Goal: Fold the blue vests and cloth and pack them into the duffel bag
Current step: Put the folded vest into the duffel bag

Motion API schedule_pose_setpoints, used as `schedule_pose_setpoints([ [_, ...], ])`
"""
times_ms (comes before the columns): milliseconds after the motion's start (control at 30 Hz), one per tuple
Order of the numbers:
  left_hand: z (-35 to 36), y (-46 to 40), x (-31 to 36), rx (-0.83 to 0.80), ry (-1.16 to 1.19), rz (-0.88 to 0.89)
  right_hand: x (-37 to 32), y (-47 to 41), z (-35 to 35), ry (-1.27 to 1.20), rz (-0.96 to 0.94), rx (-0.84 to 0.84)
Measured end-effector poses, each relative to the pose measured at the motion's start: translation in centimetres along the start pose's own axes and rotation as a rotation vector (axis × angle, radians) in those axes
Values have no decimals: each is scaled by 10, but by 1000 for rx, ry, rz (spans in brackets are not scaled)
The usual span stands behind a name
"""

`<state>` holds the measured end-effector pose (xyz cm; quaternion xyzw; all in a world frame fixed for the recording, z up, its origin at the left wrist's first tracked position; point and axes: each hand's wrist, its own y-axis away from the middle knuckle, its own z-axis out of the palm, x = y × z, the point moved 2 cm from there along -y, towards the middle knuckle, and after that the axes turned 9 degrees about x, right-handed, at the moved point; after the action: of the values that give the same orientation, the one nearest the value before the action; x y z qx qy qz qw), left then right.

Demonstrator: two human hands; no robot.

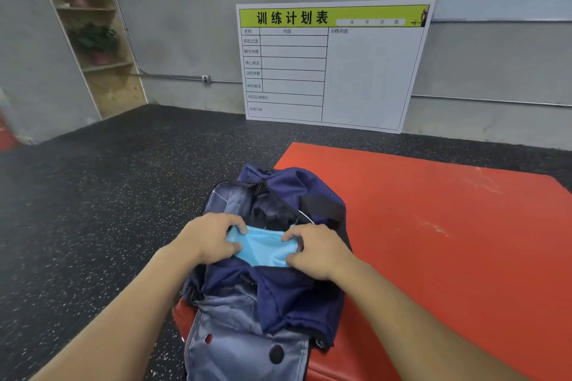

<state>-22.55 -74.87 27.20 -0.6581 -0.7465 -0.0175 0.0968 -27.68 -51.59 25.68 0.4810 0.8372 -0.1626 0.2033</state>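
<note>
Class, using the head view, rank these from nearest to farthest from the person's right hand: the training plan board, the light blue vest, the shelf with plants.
1. light blue vest: held in right hand.
2. training plan board: ahead, against wall.
3. shelf with plants: far left corner.

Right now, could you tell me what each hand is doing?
Left hand: gripping the left end of the folded blue cloth over the duffel bag.
Right hand: gripping its right end.

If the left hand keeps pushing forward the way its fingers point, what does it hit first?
Probably the dark inside of the duffel bag. The left hand grips the folded blue vest at the opening; depth is unclear.
</note>
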Motion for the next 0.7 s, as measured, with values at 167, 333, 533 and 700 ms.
schedule_pose_setpoints([
  [167, 16, 0, 5, 275, -68, 173, -9, -1, 11, -58, -129, 249],
  [333, 56, 3, 5, 108, 41, 204, -10, -5, 44, -52, -151, 197],
  [533, 77, 16, -4, 174, 152, 116, 5, 3, 65, 126, -152, -16],
  [700, 81, 20, 1, 145, 144, 98, 8, 3, 69, 176, -174, -49],
])
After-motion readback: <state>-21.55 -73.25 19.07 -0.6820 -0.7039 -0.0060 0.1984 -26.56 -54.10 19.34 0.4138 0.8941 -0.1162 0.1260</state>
